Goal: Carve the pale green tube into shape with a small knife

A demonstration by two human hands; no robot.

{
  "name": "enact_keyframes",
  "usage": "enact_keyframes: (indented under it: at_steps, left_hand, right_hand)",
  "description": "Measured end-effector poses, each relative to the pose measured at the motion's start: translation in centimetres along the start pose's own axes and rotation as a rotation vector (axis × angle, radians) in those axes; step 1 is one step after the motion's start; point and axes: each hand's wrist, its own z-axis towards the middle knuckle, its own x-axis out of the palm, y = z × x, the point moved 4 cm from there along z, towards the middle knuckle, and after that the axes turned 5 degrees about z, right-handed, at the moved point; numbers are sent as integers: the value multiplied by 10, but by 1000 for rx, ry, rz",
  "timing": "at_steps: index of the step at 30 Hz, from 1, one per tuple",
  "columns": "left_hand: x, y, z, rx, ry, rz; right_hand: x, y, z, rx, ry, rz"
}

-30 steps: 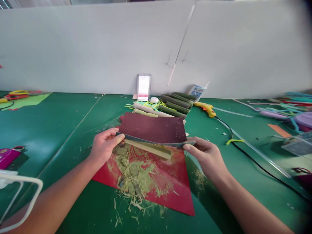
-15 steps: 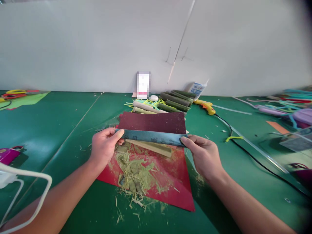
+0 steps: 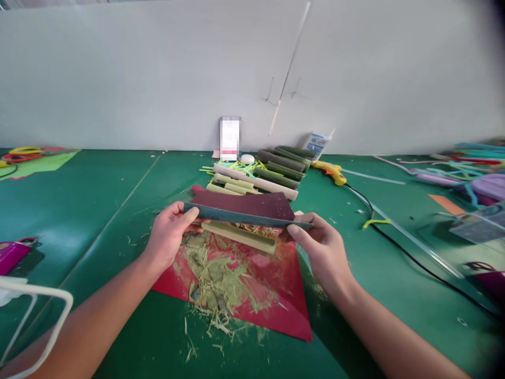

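Stretched between my hands is a folded sheet of sandpaper (image 3: 244, 204), its maroon grit side facing up and a narrow blue-grey strip of its backing toward me. My left hand (image 3: 168, 234) pinches the left end, thumb on top. At the right end, my right hand (image 3: 321, 245) grips the fold between thumb and fingers. Just below the sandpaper, a split bamboo piece (image 3: 239, 237) lies on a red sheet (image 3: 288, 316). Pale green shavings and dust (image 3: 216, 279) are heaped on that sheet and spill over its front edge.
Behind the sandpaper lie several bamboo pieces (image 3: 276, 184). A yellow glue gun (image 3: 333, 172) with a black cord is to the right. A phone (image 3: 230, 138) with a blurred screen leans on the wall. Scissors (image 3: 23, 153) lie far left; a white frame (image 3: 65, 300) sticks in at lower left.
The sandpaper has tilted, so its blue-grey strip looks narrower and the maroon part has dropped, baring more bamboo behind it. Both hands keep their grip.
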Motion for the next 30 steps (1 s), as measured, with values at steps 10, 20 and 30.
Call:
enact_keyframes:
  at_steps: [10,20,30]
  left_hand:
    - [4,2,-2,73,-143,19]
    - [6,-5,-7,164,-203,47]
    - [8,-10,-5,105,-209,-15]
  right_hand:
    - [-1,-1,2,-56,-101,-11]
    - [3,-1,2,-114,-117,72]
    - [1,4,-1,-153,-202,28]
